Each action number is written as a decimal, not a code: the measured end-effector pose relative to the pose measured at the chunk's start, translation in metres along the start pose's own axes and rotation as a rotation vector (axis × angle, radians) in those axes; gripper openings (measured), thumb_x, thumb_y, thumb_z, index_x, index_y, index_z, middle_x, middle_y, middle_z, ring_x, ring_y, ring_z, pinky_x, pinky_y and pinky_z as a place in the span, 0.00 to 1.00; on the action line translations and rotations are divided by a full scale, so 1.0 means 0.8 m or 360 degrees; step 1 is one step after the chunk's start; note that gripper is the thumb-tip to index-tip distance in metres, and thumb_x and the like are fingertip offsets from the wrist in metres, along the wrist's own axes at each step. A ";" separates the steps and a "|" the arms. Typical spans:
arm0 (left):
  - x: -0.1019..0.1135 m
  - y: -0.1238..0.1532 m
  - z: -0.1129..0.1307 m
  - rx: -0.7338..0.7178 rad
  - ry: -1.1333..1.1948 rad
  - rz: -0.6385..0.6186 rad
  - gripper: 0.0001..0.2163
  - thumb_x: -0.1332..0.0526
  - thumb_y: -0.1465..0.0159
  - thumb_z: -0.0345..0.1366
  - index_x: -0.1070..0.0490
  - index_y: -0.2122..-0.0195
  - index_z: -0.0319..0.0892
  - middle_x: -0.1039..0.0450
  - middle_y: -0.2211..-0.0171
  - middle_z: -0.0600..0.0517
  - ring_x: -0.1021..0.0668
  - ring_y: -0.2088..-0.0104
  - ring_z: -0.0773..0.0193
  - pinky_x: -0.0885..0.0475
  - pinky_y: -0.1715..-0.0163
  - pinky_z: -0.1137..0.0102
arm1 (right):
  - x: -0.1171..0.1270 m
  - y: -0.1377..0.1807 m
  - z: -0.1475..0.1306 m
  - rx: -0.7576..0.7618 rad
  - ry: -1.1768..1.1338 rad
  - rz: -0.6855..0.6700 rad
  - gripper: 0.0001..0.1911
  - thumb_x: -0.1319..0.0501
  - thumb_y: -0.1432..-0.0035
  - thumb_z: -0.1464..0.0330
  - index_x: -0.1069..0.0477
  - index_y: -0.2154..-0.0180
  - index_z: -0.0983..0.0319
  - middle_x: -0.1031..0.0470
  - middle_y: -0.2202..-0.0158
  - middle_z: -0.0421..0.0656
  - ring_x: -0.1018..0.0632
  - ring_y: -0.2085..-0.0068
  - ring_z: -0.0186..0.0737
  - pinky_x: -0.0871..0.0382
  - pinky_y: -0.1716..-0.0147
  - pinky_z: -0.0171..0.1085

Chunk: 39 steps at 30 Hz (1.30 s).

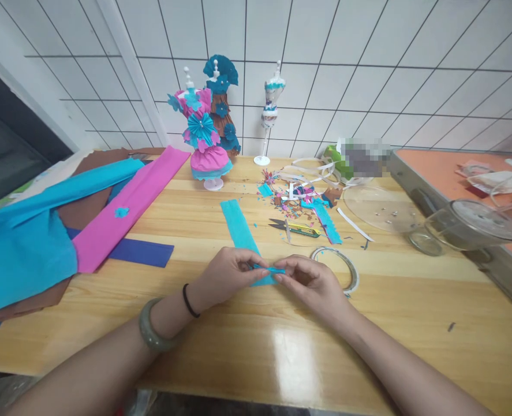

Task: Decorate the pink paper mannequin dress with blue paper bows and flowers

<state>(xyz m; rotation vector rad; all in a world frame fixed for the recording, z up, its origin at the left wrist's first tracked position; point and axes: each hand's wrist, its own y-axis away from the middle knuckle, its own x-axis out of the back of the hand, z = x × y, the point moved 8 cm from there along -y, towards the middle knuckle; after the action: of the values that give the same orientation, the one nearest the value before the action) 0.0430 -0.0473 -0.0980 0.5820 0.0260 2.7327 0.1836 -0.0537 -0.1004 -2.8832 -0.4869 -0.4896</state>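
My left hand (225,276) and my right hand (314,282) meet over the wooden table (256,341), both pinching a small folded piece of turquoise crepe paper (269,269) between fingertips. A longer turquoise crepe strip (239,225) lies on the table just behind them, running under the hands. My left wrist wears a green bangle and a black band.
Scissors (292,227) and a tape ring (340,267) lie behind my right hand, beside paper scraps (299,193). Pink, turquoise, blue and brown crepe sheets (65,225) cover the left. Dressed mannequin figures (206,133) stand at the wall. A clear jar (459,228) lies right.
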 end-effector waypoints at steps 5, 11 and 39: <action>0.000 0.000 -0.002 0.0037 0.0058 -0.0002 0.10 0.39 0.47 0.39 0.25 0.68 0.37 0.26 0.77 0.51 0.29 0.78 0.70 0.36 0.78 0.77 | 0.002 -0.001 -0.004 -0.0013 0.0001 0.0007 0.08 0.40 0.47 0.64 0.27 0.68 0.62 0.28 0.73 0.43 0.29 0.73 0.34 0.34 0.73 0.32; -0.003 -0.001 -0.008 0.0107 0.0400 -0.0026 0.10 0.37 0.48 0.37 0.26 0.69 0.36 0.26 0.76 0.51 0.27 0.77 0.70 0.33 0.75 0.76 | 0.005 -0.001 0.002 -0.0175 -0.0211 0.0033 0.10 0.38 0.50 0.62 0.26 0.69 0.62 0.25 0.73 0.42 0.27 0.73 0.33 0.32 0.73 0.32; 0.000 0.000 -0.002 0.0094 0.0675 -0.0192 0.08 0.39 0.46 0.35 0.26 0.69 0.35 0.28 0.80 0.52 0.25 0.78 0.69 0.31 0.76 0.76 | 0.010 -0.001 0.007 -0.0342 -0.0510 0.0013 0.11 0.36 0.53 0.61 0.25 0.70 0.62 0.23 0.75 0.42 0.25 0.74 0.34 0.31 0.72 0.33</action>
<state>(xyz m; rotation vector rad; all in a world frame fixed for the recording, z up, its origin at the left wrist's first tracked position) 0.0423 -0.0469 -0.0993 0.0061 0.2378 2.6912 0.1917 -0.0492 -0.1028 -3.1871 -0.4940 -0.0787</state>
